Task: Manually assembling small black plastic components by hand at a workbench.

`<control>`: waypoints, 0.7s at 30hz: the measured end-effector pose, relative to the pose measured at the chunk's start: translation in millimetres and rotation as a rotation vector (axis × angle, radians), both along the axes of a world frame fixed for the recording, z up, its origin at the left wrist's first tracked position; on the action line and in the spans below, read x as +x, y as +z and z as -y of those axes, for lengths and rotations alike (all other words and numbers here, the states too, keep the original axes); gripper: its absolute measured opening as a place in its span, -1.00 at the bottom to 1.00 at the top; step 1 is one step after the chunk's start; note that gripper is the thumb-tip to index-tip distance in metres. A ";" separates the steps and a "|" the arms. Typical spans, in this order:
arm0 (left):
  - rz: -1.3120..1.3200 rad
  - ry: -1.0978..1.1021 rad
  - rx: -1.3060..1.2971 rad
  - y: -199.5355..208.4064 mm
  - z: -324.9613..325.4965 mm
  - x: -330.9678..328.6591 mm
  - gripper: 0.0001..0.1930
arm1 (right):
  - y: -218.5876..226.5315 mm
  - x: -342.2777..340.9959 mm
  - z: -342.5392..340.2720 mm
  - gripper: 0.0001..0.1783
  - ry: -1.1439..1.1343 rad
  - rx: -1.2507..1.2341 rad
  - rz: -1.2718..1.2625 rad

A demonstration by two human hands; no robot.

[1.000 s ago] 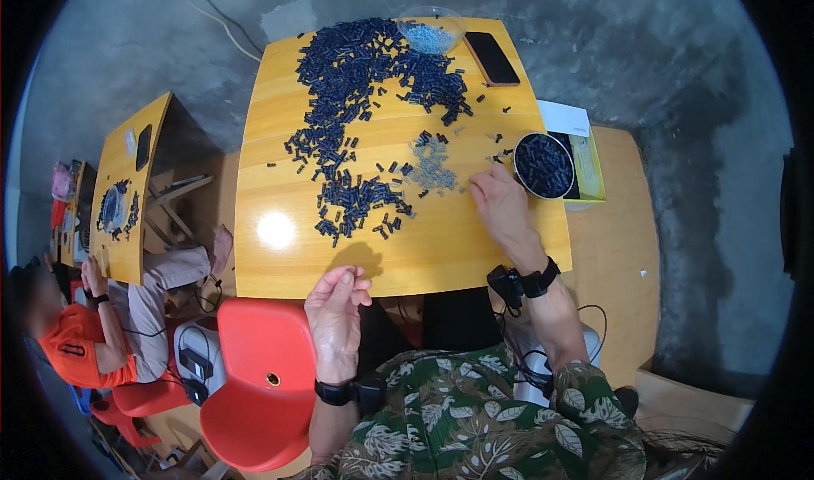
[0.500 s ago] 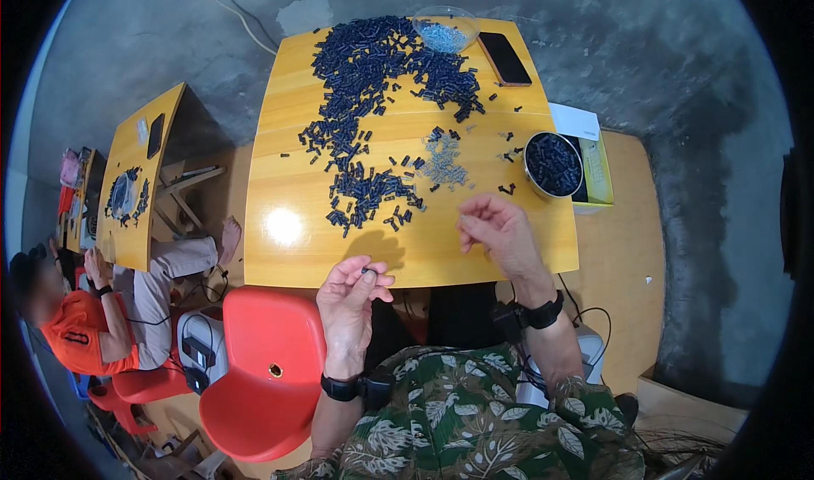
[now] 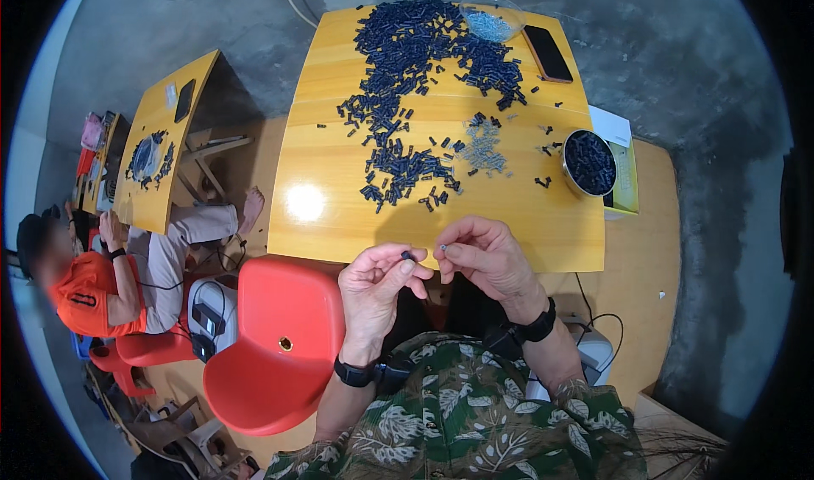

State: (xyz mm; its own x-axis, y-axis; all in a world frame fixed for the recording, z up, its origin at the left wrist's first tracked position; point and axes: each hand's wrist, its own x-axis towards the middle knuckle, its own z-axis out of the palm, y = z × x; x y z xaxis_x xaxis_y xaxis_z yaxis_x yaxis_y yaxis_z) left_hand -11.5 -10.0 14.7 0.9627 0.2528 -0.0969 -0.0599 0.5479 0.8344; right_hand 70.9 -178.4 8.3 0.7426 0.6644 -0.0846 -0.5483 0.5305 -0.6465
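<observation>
Over the near edge of the yellow table (image 3: 339, 226), my two hands are close together but apart. My left hand (image 3: 370, 292) pinches a small black plastic piece (image 3: 407, 256) between thumb and fingers. Thumb and index finger of my right hand (image 3: 490, 261) are pinched on a tiny silvery piece (image 3: 443, 248), too small to name. Beyond them a large pile of similar black pieces (image 3: 405, 43) spreads down the table. Beside its near end is a small heap of silvery pieces (image 3: 483, 151). A round metal bowl (image 3: 569, 180) at the right holds many black pieces.
At the back stand a clear bowl (image 3: 514, 10) with small silvery-blue pieces and a dark phone (image 3: 548, 53). A yellow box (image 3: 627, 193) adjoins the table's right side. A red chair (image 3: 288, 306) stands at my left; beyond, a person in orange (image 3: 102, 298) sits by another table.
My right hand has come from over the table down toward my left hand, its fingers now pinched on a tiny silvery piece. The left still holds the black piece. The view has shifted.
</observation>
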 end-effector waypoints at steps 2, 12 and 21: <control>0.006 0.003 0.012 0.0 -0.8 -1.7 -0.73 | -0.4 -1.0 -3.6 -0.83 0.005 0.007 0.026; 0.019 0.015 0.133 3.2 0.2 -0.5 -0.77 | 4.4 0.2 -10.7 -0.83 -0.003 -0.140 0.129; -0.008 -0.015 0.243 0.7 -3.6 -0.1 -0.83 | 9.0 -1.6 -18.2 -0.85 -0.055 -0.244 0.273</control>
State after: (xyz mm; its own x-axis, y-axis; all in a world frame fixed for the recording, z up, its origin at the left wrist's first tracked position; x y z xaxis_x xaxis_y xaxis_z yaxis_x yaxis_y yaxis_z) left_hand -11.6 -6.4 15.5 0.9660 0.2551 -0.0421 -0.0464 0.3313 0.9424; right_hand 69.3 -160.1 17.3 0.7936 0.6078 -0.0296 -0.3135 0.3666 -0.8760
